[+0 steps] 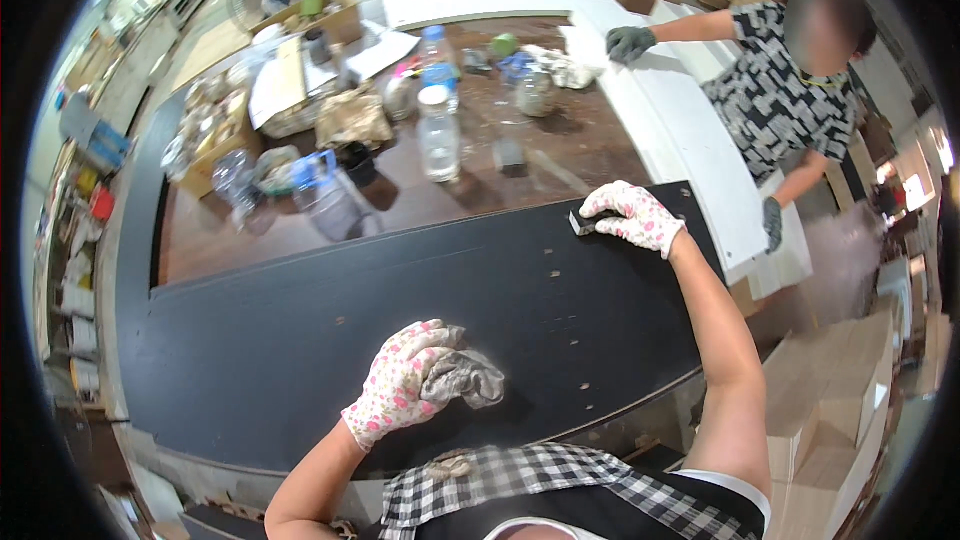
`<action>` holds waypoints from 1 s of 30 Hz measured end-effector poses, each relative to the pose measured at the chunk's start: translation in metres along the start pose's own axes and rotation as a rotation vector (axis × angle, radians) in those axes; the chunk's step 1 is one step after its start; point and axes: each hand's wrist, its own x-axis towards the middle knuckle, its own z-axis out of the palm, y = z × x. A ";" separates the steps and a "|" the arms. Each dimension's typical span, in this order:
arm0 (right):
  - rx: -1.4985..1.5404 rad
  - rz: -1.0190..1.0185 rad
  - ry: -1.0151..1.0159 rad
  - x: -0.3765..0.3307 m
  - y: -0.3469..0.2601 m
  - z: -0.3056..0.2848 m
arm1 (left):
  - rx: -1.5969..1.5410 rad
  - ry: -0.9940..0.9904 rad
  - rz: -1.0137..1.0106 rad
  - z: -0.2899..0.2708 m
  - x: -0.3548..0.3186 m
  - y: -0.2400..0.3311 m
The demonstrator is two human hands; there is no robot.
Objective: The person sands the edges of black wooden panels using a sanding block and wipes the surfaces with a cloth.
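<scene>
A long black board (250,340) lies in front of me, with several small pale marks scattered over its right half. My left hand (400,385), in a white glove with pink flowers, is closed around a crumpled grey rag (468,380) low over the board's middle. Farther off, my right hand (638,218), gloved alike, pinches a small scraper (580,224) near the board's far right corner. The scraper's pale flat edge points left; the fingers cover the rest of it. Whether the edge touches the board, I cannot tell.
On the brown tabletop (560,155) beyond stand a clear bottle (438,135), a plastic jug (330,205), a jar (534,95) and a brown cloth (353,120). A co-worker (780,90) in dark gloves handles white boards (690,140) at the right. Cardboard (830,390) is stacked at lower right.
</scene>
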 end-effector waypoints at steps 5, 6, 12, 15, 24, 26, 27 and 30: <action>0.069 -0.131 -0.047 0.083 -0.103 0.075 | 0.052 0.066 -0.026 -0.060 -0.086 -0.040; 0.125 -0.167 -0.046 0.101 -0.123 0.094 | 0.065 0.079 -0.047 -0.078 -0.107 -0.048; 0.202 -0.404 -0.084 0.224 -0.248 0.201 | 0.139 0.259 -0.323 -0.186 -0.239 -0.080; 0.218 -0.507 -0.106 0.292 -0.319 0.257 | 0.246 0.349 -0.417 -0.211 -0.309 -0.095; 0.163 -0.519 -0.213 0.456 -0.526 0.398 | 0.189 0.486 -0.352 -0.211 -0.331 -0.107; 0.179 -0.508 -0.227 0.481 -0.560 0.425 | 0.164 0.538 -0.382 -0.212 -0.332 -0.103; 0.204 -0.481 -0.217 0.487 -0.573 0.430 | 0.187 0.532 -0.384 -0.211 -0.332 -0.104; 0.120 -0.508 -0.207 0.491 -0.584 0.428 | 0.190 0.510 -0.380 -0.213 -0.329 -0.104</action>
